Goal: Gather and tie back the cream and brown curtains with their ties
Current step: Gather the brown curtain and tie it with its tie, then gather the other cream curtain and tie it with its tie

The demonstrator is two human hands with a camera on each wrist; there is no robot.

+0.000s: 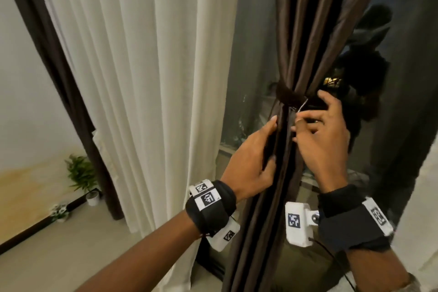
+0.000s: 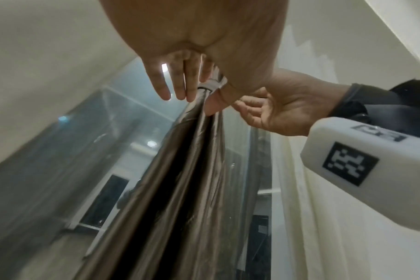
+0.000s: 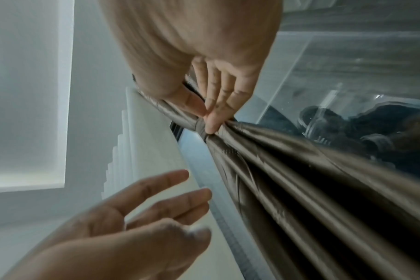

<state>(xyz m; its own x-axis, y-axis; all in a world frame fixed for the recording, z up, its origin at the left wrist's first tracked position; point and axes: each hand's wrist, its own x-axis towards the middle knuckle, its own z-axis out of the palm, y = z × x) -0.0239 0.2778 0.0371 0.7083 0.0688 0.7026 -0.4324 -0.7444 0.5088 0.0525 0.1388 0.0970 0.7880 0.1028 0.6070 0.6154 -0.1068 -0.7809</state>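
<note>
Where the brown curtain is gathered into a tight bundle in front of the window glass, a dark brown tie wraps round it. The right hand is at the tie, its thumb and forefinger pinched together on it at the front of the bundle, the other fingers loosely spread beside the folds. The left hand lies just below the tie with fingers nearly straight, flat against the left side of the bundle, thumb on the front folds; it closes on nothing. The cream curtain hangs loose and ungathered to the left of the brown one, reaching the floor.
</note>
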